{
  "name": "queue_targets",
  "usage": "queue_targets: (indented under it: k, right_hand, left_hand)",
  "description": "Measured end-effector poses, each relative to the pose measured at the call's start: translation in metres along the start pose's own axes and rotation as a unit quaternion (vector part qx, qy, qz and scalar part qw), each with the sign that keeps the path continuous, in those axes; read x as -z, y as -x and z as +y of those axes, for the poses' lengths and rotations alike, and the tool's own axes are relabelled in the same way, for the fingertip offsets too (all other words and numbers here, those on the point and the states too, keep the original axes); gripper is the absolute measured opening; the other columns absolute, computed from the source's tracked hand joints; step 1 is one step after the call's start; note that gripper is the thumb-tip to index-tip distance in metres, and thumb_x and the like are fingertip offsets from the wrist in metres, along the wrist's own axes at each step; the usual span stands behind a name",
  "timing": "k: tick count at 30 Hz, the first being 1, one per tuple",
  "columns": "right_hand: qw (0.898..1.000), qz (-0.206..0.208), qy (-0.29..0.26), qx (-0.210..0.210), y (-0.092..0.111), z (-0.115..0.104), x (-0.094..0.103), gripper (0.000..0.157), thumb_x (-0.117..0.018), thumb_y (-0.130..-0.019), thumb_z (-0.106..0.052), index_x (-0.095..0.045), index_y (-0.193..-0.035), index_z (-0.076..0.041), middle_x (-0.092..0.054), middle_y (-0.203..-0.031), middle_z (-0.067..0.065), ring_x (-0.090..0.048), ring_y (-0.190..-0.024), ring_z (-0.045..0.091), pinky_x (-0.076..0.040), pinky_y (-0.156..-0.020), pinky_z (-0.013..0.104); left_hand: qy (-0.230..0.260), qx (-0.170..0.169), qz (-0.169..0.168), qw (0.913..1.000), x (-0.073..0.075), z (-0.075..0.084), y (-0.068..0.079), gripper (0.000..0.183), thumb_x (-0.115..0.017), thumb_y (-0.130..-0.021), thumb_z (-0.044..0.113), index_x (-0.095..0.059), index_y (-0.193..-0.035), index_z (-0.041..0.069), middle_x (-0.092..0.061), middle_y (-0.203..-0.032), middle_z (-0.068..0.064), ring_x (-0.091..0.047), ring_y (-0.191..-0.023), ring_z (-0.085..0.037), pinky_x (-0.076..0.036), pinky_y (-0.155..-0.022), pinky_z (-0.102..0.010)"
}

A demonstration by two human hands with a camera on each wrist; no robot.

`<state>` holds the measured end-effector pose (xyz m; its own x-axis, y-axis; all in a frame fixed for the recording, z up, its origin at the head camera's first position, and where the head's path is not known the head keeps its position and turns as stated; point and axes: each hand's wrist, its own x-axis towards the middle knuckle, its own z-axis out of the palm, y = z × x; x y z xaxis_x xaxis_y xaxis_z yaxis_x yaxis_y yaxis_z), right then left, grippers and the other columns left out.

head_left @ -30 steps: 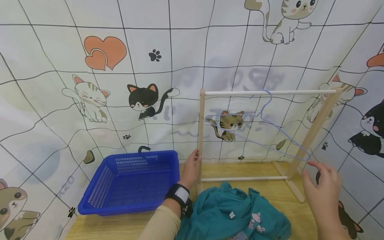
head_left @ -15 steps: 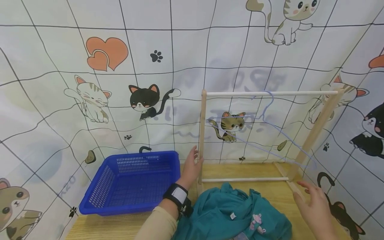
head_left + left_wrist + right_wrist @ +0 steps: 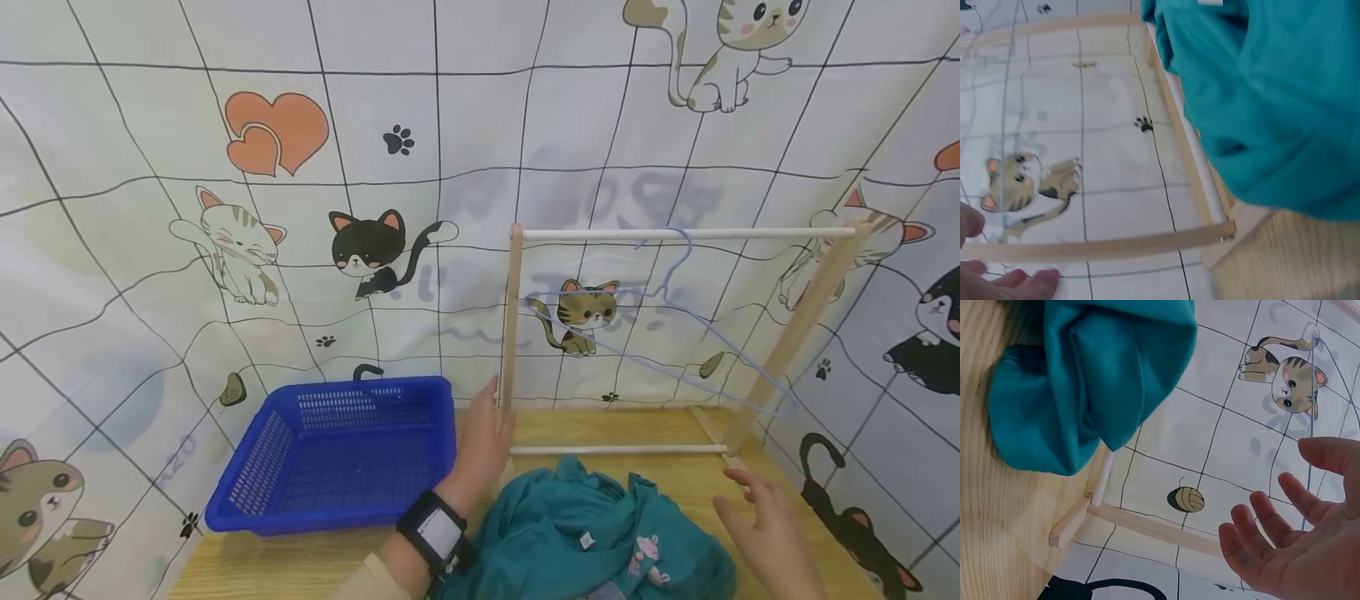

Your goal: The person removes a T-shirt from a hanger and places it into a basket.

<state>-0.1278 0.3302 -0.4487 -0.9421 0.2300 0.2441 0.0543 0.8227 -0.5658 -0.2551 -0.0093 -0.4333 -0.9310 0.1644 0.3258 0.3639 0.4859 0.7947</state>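
A small wooden rack (image 3: 513, 325) stands at the back right, and a light-blue clothes hanger (image 3: 687, 246) hangs tilted from its white top bar. My left hand (image 3: 480, 454) is beside the left post, fingers extended; whether it touches the post I cannot tell. To the right of the rumpled teal garment (image 3: 555, 525) is my right hand (image 3: 768, 521), holding nothing. Its fingers are relaxed and spread in the right wrist view, where the hand (image 3: 1310, 537) is apart from the teal cloth (image 3: 1122, 369). The garment lies heaped before the rack, showing a white tag and pink animal prints.
A blue plastic basket (image 3: 330, 525) sits left of the rack on the wooden table (image 3: 285, 567). Behind stands a white sheet (image 3: 480, 108) printed with cats and grid lines. The rack's right foot (image 3: 1069, 522) shows near the garment in the right wrist view.
My right hand has come down and left, away from the hanger's lower right corner. The hanger's right end has dropped a little. My left hand stays by the post, fingers straighter.
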Motion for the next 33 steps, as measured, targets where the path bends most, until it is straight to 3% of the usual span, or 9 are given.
queue_targets:
  k: [6, 9, 13, 18, 21, 27, 31, 33]
  right_hand:
    - [0.999, -0.032, 0.003, -0.018, 0.000, -0.002, -0.008, 0.052, -0.054, -0.096, -0.030, -0.042, -0.132, 0.004, -0.039, -0.127, 0.031, -0.045, -0.107, 0.046, -0.044, -0.077, 0.062]
    - [0.998, -0.056, 0.004, -0.030, -0.001, -0.002, -0.011, 0.054, -0.053, -0.096, -0.032, -0.040, -0.134, 0.005, -0.037, -0.129, 0.033, -0.044, -0.109, 0.048, -0.042, -0.081, 0.064]
    - [0.996, -0.081, 0.009, -0.026, -0.002, -0.001, -0.015, 0.055, -0.054, -0.095, -0.030, -0.039, -0.134, 0.006, -0.037, -0.129, 0.035, -0.046, -0.109, 0.048, -0.044, -0.082, 0.062]
    - [0.996, -0.087, 0.020, 0.004, 0.000, 0.001, -0.027, 0.055, -0.049, -0.098, -0.034, -0.041, -0.132, 0.009, -0.041, -0.128, 0.038, -0.045, -0.111, 0.050, -0.041, -0.085, 0.064]
    - [0.995, -0.093, 0.030, 0.016, 0.000, 0.003, -0.035, 0.056, -0.042, -0.101, -0.036, -0.042, -0.131, 0.011, -0.042, -0.127, 0.040, -0.040, -0.114, 0.054, -0.036, -0.088, 0.068]
    - [0.987, -0.153, 0.045, -0.007, 0.000, 0.002, -0.047, 0.065, -0.033, -0.102, -0.042, -0.035, -0.137, 0.012, -0.036, -0.134, 0.041, -0.032, -0.121, 0.059, -0.031, -0.093, 0.072]
    - [0.986, -0.159, 0.046, 0.005, 0.003, 0.002, -0.054, 0.064, -0.036, -0.102, -0.040, -0.034, -0.136, 0.013, -0.037, -0.134, 0.041, -0.033, -0.122, 0.060, -0.032, -0.092, 0.072]
    - [0.987, -0.154, 0.043, 0.016, 0.005, 0.002, -0.058, 0.062, -0.039, -0.101, -0.038, -0.035, -0.136, 0.014, -0.038, -0.133, 0.041, -0.034, -0.121, 0.060, -0.034, -0.091, 0.071]
  left_hand:
    - [-0.025, -0.008, -0.044, 0.9987, 0.003, 0.007, 0.037, 0.048, -0.037, -0.103, 0.029, -0.029, -0.146, 0.011, -0.047, -0.137, -0.011, -0.048, -0.125, -0.026, -0.043, -0.102, -0.046]
    - [-0.043, -0.007, -0.074, 0.9964, 0.002, 0.007, 0.055, 0.051, -0.041, -0.101, 0.028, -0.028, -0.147, 0.009, -0.038, -0.145, -0.015, -0.040, -0.133, -0.031, -0.037, -0.106, -0.050]
    - [-0.051, 0.032, -0.132, 0.9894, 0.002, 0.003, 0.080, 0.060, -0.044, -0.100, 0.036, -0.023, -0.150, 0.010, -0.026, -0.152, -0.021, -0.028, -0.139, -0.037, -0.031, -0.108, -0.056]
    - [-0.073, 0.060, -0.194, 0.9765, 0.008, -0.006, 0.106, 0.070, -0.050, -0.095, 0.046, -0.026, -0.148, 0.007, -0.033, -0.147, -0.021, -0.033, -0.134, -0.040, -0.034, -0.104, -0.059]
    - [-0.089, 0.084, -0.213, 0.9694, 0.009, -0.016, 0.117, 0.073, -0.055, -0.092, 0.046, -0.028, -0.147, 0.006, -0.037, -0.144, -0.023, -0.036, -0.132, -0.043, -0.035, -0.102, -0.062]
    - [-0.091, 0.161, -0.238, 0.9534, 0.009, -0.039, 0.130, 0.081, -0.063, -0.086, 0.046, -0.030, -0.145, 0.001, -0.034, -0.143, -0.032, -0.032, -0.131, -0.050, -0.030, -0.102, -0.066]
    - [-0.062, 0.190, -0.244, 0.9490, 0.009, -0.056, 0.135, 0.084, -0.063, -0.085, 0.046, -0.028, -0.142, -0.005, -0.032, -0.142, -0.035, -0.030, -0.130, -0.054, -0.027, -0.103, -0.067]
    - [-0.045, 0.187, -0.244, 0.9505, 0.009, -0.062, 0.138, 0.083, -0.062, -0.087, 0.043, -0.027, -0.141, -0.009, -0.031, -0.142, -0.035, -0.029, -0.130, -0.055, -0.026, -0.103, -0.068]
